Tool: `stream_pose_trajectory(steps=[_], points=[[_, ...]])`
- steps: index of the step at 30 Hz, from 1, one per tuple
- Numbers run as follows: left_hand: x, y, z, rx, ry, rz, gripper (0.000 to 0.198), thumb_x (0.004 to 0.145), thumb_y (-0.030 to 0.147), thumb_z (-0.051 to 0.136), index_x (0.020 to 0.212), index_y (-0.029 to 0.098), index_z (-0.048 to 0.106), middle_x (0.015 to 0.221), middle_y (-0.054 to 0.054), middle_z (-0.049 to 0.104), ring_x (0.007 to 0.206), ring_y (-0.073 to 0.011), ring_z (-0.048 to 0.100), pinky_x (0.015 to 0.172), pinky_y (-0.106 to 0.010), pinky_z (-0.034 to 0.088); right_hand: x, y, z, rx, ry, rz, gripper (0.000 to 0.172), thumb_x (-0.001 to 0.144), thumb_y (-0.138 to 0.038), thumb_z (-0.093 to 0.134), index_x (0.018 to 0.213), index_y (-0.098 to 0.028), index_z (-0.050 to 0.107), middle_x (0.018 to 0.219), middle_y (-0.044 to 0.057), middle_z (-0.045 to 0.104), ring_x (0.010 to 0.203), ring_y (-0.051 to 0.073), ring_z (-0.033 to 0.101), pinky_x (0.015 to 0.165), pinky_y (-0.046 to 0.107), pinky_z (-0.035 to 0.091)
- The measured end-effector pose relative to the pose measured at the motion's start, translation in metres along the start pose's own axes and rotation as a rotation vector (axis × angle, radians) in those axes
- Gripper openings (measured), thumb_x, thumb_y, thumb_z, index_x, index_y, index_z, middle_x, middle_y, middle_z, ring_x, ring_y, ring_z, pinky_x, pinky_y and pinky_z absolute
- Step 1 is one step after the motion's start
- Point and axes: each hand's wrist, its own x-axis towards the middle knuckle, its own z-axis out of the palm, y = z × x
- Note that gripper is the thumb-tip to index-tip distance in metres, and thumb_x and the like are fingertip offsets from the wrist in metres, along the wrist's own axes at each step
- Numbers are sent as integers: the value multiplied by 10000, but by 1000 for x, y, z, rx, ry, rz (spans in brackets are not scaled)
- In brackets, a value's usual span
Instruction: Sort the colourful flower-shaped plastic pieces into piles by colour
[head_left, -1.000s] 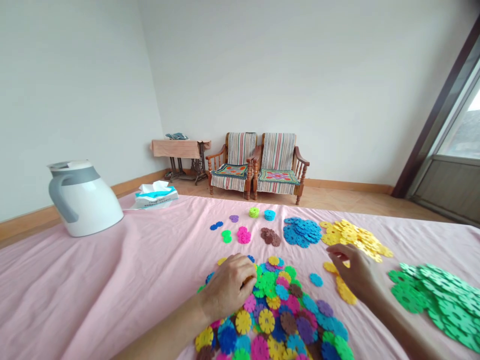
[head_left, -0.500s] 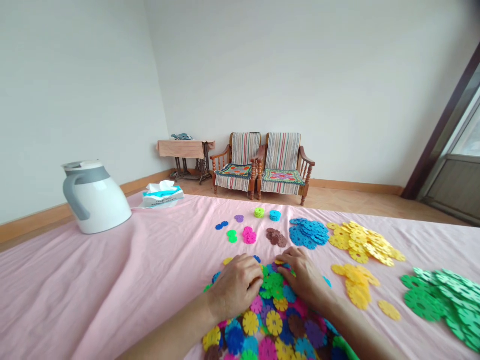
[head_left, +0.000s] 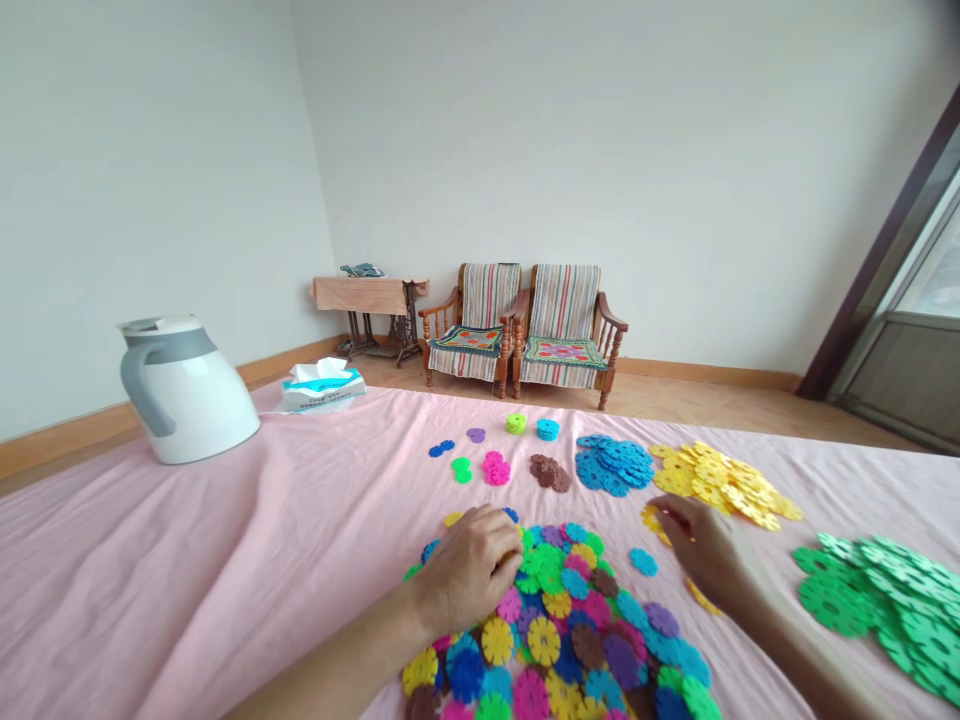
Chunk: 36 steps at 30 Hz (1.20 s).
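On the pink cloth lies a mixed heap of plastic snowflake discs (head_left: 544,640) in many colours. My left hand (head_left: 476,560) rests on its far left part, fingers curled, their tips hidden beneath the hand. Over a small yellow group (head_left: 703,597) to the right, my right hand (head_left: 694,540) has its fingers pinched on a yellow snowflake disc (head_left: 652,522), and covers most of that group. A single blue disc (head_left: 643,561) lies between the heap and this hand.
Sorted discs lie beyond: blue (head_left: 615,465), yellow (head_left: 720,480), brown (head_left: 550,473), pink (head_left: 496,468) and smaller groups. Green discs (head_left: 885,610) spread at the right. A white jug (head_left: 199,400) and a tissue box (head_left: 322,388) stand at the left. Two chairs (head_left: 562,350) are behind.
My right hand has moved right, from the heap's far edge to the small yellow group, uncovering the heap's right side. My left hand has stayed on the heap.
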Motion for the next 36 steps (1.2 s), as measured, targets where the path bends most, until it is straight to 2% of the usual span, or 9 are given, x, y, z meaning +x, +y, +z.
stream_pose_trajectory(steps=[4, 7, 10, 14, 18, 29, 36], points=[[1, 1, -1, -3, -6, -1, 145, 832, 108, 498, 707, 171, 534, 771, -25, 585, 776, -158, 544, 733, -289, 414, -3, 30, -21, -37, -13, 47, 251, 717, -294, 456, 555, -214, 630, 522, 44, 619, 527, 205, 578, 534, 307, 418], [1, 0, -1, -7, 0, -11, 148, 828, 99, 499, 703, 171, 534, 765, -21, 584, 775, -154, 542, 733, -286, 411, -3, 33, -22, -50, 16, 60, 225, 707, -308, 478, 632, -203, 663, 609, 73, 647, 573, 223, 590, 552, 326, 427], [1, 0, -1, -11, 5, -6, 153, 825, 96, 492, 702, 172, 539, 754, -21, 584, 765, -155, 541, 723, -284, 411, -3, 14, -8, -28, 26, 26, 260, 742, -327, 464, 788, -194, 683, 763, 83, 669, 691, 223, 613, 635, 334, 457], [1, -1, -1, -12, 5, -4, 154, 825, 102, 490, 701, 174, 545, 749, -22, 586, 767, -158, 546, 723, -283, 414, -15, -32, 19, 117, -161, -123, 242, 808, -324, 448, 797, -217, 664, 734, 36, 640, 689, 180, 601, 643, 293, 461], [1, -1, -1, -8, -2, -6, 154, 829, 101, 489, 704, 174, 540, 755, -22, 584, 776, -158, 546, 730, -284, 413, -29, -65, 33, 120, -157, -151, 187, 799, -342, 514, 831, -215, 647, 795, 41, 627, 786, 200, 596, 708, 315, 446], [0, -1, 1, 11, -25, -21, 156, 837, 97, 493, 703, 168, 530, 773, -22, 583, 794, -157, 540, 743, -287, 407, -35, -70, 37, 158, -201, -122, 118, 769, -323, 554, 751, -207, 543, 776, 14, 593, 759, 182, 560, 691, 304, 419], [1, 0, -1, 0, -26, -23, 142, 832, 95, 499, 717, 170, 538, 781, -20, 589, 797, -155, 544, 750, -281, 409, -34, -85, 21, 335, -302, 5, 105, 723, -275, 563, 686, -207, 491, 630, -36, 527, 623, 135, 511, 587, 247, 389]])
